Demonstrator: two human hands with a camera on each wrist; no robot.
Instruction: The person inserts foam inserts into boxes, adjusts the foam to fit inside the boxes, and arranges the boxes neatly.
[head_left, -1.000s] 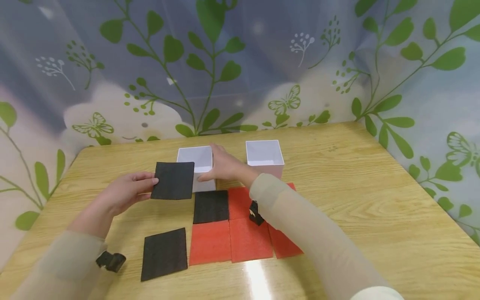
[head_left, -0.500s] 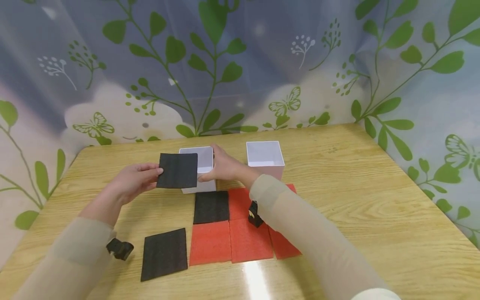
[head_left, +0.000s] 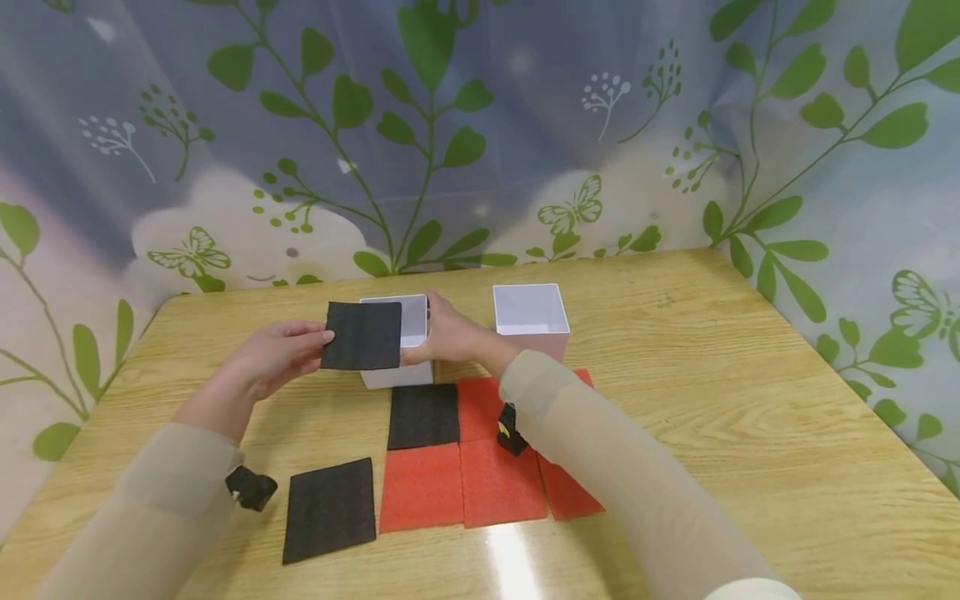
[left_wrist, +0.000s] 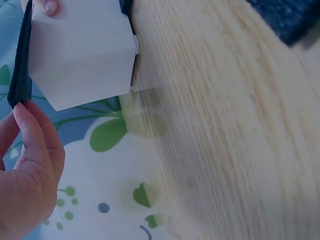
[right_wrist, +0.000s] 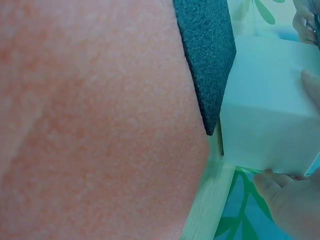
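Observation:
My left hand [head_left: 281, 354] pinches a black felt square [head_left: 363, 336] by its left edge, between thumb and fingers. The square hangs above the left white box [head_left: 397, 377] and hides part of its opening. In the left wrist view the square [left_wrist: 21, 60] is seen edge-on beside the box wall [left_wrist: 82, 45]. My right hand [head_left: 453, 335] grips that same box at its right side, thumb on the front wall and fingers further back. Just in front of the box lies another black felt square [head_left: 423, 415] flat on the table.
A second open box [head_left: 528, 343], pinkish outside and white inside, stands to the right. Several red felt squares [head_left: 422, 487] lie edge to edge on the wooden table [head_left: 735, 367], partly under my right forearm. One more black square [head_left: 330, 510] lies front left. A patterned curtain [head_left: 480, 125] hangs behind.
My left hand has carried the black felt square rightward and slightly away from me, so it now overlaps the left box's opening. My right hand has kept its place on the box.

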